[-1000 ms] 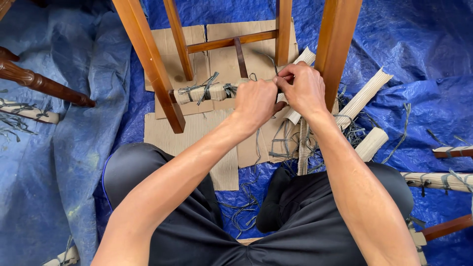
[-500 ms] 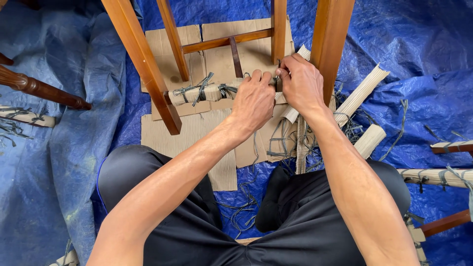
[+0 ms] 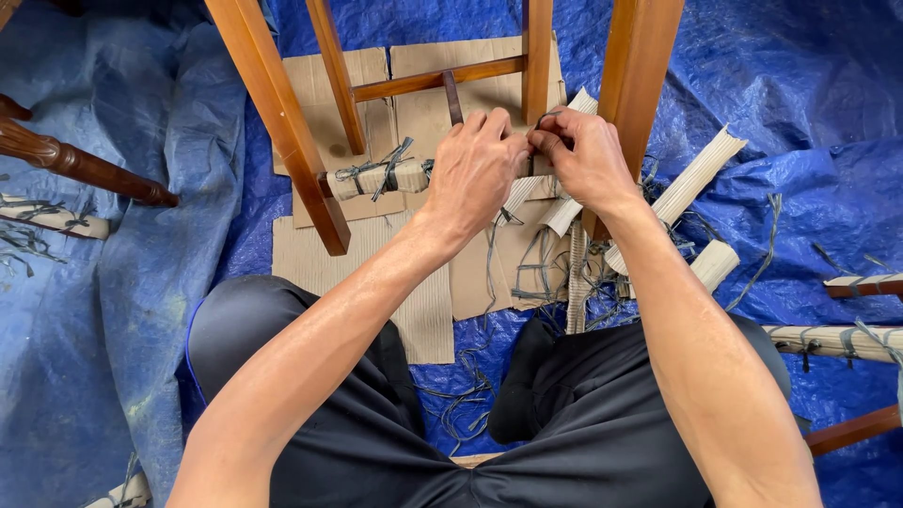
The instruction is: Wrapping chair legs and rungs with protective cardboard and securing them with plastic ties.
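**Between the chair legs, both hands on the wrapped rail**

On the low rail (image 3: 395, 177), my left hand (image 3: 473, 171) is clenching the cardboard wrap while my right hand (image 3: 585, 155) is pinching a grey cord (image 3: 548, 117), over the blue tarp (image 3: 122, 282)

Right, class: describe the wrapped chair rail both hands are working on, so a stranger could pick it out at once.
Start at the wooden chair frame standing on flat cardboard over the blue tarp. Its low front rail, where the left hand and right hand meet, is the one wrapped in cardboard and tied with grey string.
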